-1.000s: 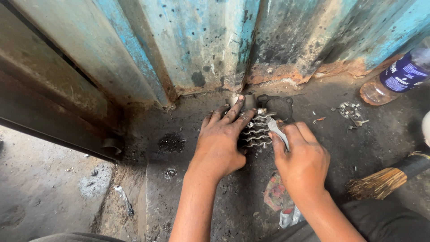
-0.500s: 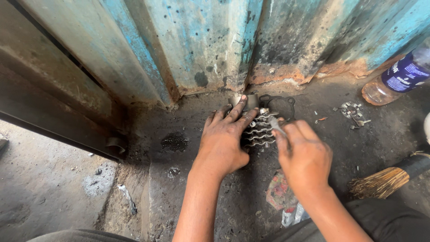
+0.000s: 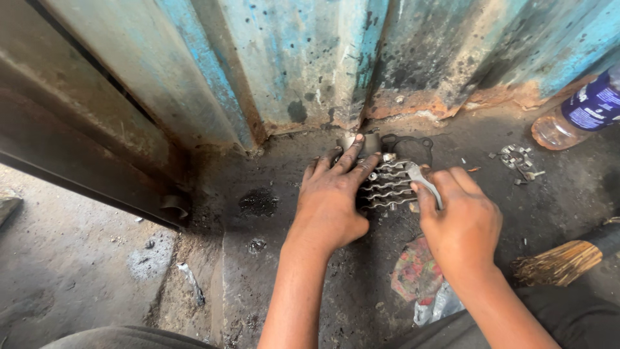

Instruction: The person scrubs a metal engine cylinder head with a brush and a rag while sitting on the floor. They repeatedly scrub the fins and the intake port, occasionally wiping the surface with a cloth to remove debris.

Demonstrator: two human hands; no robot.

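Corrugated wall [image 3: 310, 58]: faded light blue, speckled black, rust-orange along the bottom edge. Floor [image 3: 271, 258]: dark grey, blackened with oily stains. Finned metal part [image 3: 387, 184]: dull silver, ribbed in parallel rows. Bottle [image 3: 578, 113]: clear plastic with deep blue label. Brush [image 3: 558, 262]: straw-yellow bristles. Wrapper [image 3: 416, 271]: red and green print.

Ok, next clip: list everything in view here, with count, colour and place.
finned part: one, silvery metal, on the floor by the wall, under the left fingers
tool: one, metal, in the right hand
gasket: one, black, behind the finned part
small parts: a few, grey, floor at right
bottle: one, clear with blue label, lying at far right
brush: one, straw-coloured, lower right
wrapper: one, red-green, below the right hand
wall: blue, rusty
left hand: presses the finned part
right hand: grips the tool
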